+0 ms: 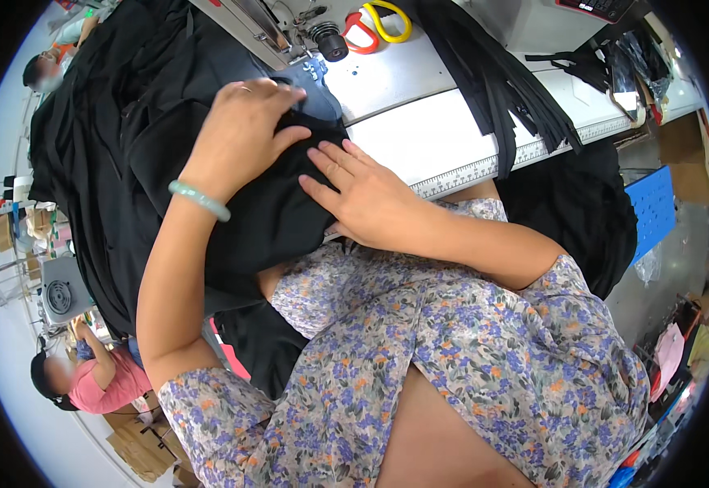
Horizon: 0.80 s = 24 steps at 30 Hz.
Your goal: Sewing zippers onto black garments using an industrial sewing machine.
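A large piece of black fabric [147, 138] spreads over the left of the sewing table and hangs down toward my lap. My left hand [253, 122] rests on it just in front of the sewing machine [249, 28], thumb apart from the bent fingers. Its fingertips touch the cloth beside a dark grey-blue piece [315, 98] under the machine head. To the right, my right hand [363, 191] lies on the fabric's edge at the table front, fingers outstretched. A gap separates the two hands. The cloth under my left palm is hidden.
Scissors with red and yellow handles [379, 24] lie behind the machine bed. Black strips [480, 77] drape across the white table [419, 138], which has a ruler [460, 175] along its front edge. More black cloth [574, 211] hangs at right. Two other people work at far left.
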Available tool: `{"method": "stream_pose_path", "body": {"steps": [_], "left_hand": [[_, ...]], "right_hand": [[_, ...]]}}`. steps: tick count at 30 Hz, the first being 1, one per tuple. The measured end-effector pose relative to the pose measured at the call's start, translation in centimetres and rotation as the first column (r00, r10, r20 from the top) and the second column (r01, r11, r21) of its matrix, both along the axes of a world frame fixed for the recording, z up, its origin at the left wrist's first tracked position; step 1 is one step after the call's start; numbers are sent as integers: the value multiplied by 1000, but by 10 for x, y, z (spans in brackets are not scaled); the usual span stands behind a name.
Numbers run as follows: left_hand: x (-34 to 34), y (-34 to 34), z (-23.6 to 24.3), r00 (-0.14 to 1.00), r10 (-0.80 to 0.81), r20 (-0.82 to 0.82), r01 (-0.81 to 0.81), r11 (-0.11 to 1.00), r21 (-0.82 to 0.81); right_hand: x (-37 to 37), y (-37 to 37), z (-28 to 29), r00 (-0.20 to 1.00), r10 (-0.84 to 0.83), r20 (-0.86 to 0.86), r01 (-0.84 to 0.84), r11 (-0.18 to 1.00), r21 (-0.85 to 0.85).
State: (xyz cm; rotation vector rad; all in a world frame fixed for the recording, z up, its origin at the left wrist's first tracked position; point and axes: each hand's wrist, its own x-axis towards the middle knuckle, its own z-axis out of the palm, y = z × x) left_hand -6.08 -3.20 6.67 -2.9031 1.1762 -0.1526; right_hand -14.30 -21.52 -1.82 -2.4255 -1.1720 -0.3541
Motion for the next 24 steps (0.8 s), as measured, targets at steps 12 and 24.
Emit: {"method": "stream_pose_path", "body": {"steps": [12,24], "left_hand": [[-33,-2,28,679,-124,-723,-66,971,-228],[-19,-4,-44,996,11,-88,-30,976,-214]], "right_hand": [[101,-46,29,991,-24,129,29,999,-35],[124,-54,18,973,111,201,-98,993,-73]]}}
